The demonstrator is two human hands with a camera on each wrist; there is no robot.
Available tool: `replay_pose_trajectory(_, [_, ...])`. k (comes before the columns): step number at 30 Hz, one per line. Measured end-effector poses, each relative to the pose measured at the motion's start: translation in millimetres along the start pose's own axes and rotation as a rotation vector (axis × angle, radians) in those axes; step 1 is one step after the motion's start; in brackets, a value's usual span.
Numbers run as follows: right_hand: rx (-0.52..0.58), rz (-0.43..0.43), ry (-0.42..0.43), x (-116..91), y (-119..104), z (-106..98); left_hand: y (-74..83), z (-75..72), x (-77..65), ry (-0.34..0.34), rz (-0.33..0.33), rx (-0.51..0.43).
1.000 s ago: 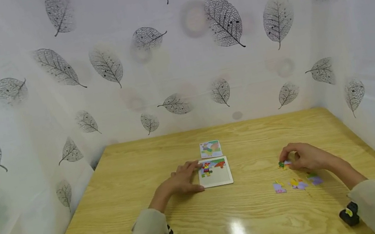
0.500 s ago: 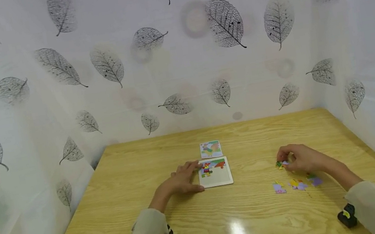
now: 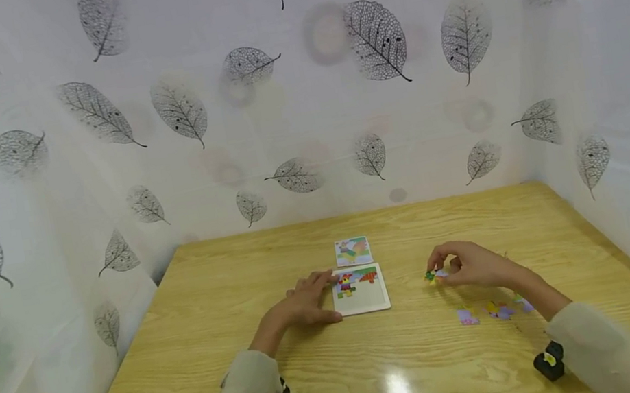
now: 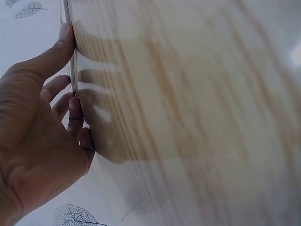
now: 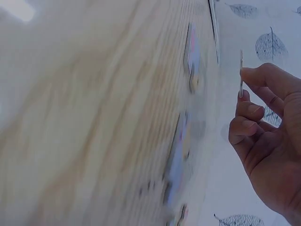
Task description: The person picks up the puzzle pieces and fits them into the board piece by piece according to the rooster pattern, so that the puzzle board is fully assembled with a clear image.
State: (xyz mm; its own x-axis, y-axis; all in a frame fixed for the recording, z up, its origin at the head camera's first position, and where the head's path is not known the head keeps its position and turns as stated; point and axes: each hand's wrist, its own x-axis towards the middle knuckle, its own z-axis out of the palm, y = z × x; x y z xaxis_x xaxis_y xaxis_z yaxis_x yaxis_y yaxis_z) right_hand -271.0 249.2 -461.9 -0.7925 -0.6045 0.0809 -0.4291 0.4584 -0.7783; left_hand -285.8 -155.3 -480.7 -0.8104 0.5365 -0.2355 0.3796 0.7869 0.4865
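Observation:
My left hand rests at the left side of a white puzzle tray, with thumb and fingers spread along its edge. Several joined pieces showing a bird's head fill the tray's upper left, and a red-and-green part lies at its upper right. In the left wrist view the tray's edge appears thin beside the thumb. Between thumb and fingertips, my right hand pinches a green and yellow puzzle piece above the table, right of the tray. That piece shows edge-on in the right wrist view.
Loose puzzle pieces lie on the wooden table below the right hand, one partly behind the forearm. A picture card of a bird lies just beyond the tray. Leaf-print curtains enclose the table's back and sides.
The right hand has moved left toward the tray, carrying the pinched puzzle piece away from above the loose pieces. The left hand and tray stay in place.

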Motion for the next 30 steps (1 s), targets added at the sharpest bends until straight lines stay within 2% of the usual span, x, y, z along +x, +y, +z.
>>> replay_pose_trajectory(8, [0.021, -0.044, 0.021, 28.1, -14.6, 24.3, -5.2, 3.9, 4.2, 0.008, -0.001, 0.002])
replay_pose_trajectory(18, [-0.018, -0.014, 0.051, 62.4, -21.3, 49.2, 8.3, -4.8, -3.0, 0.002, 0.006, 0.003])
replay_pose_trajectory(30, [-0.073, -0.004, 0.009, 93.5, -35.2, 69.9, 7.8, -3.2, -2.4, 0.010, -0.007, 0.011])
